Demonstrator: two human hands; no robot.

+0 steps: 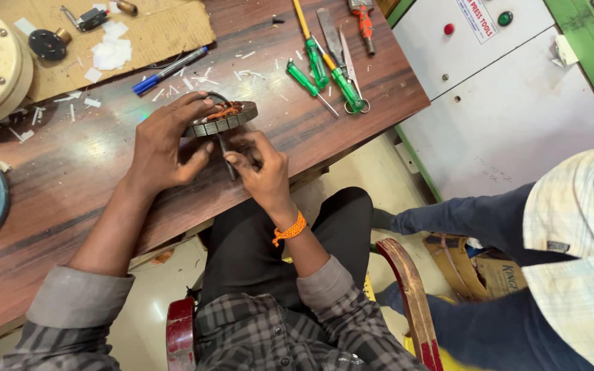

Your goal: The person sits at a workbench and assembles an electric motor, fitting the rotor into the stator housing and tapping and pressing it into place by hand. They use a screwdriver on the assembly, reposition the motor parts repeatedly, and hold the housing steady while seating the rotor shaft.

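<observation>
Between your two hands, at the near edge of the wooden table [352,103], sits a round metal stator [221,122] with copper-coloured windings on its top face. Your left hand [163,148] lies over its left side: the fingers [190,106] are spread and curl onto the far rim, while the thumb reaches in underneath the near rim, so the ring is held between thumb and fingers and tilted up off the table. Your right hand [259,168] is just below the ring, its fingers pinched together on a thin dark rod-like tool [227,156] that runs up from your fingertips to the underside of the stator. How the tool's tip meets the ring is hidden by the rim.

Beyond your left fingertips lies a blue marker pen [170,71], with white paper scraps [115,53] scattered around it and on the cardboard sheet [166,31] past it. Up and to the right of your right fingers, well apart from them, lie green-handled screwdrivers [317,75], scissors [348,75] and a red-handled tool [364,24]. To the right of your right wrist, which wears an orange thread band [290,229], another person in dark trousers [469,220] and a pale checked shirt [579,233] stands beside a grey cabinet [503,103].
</observation>
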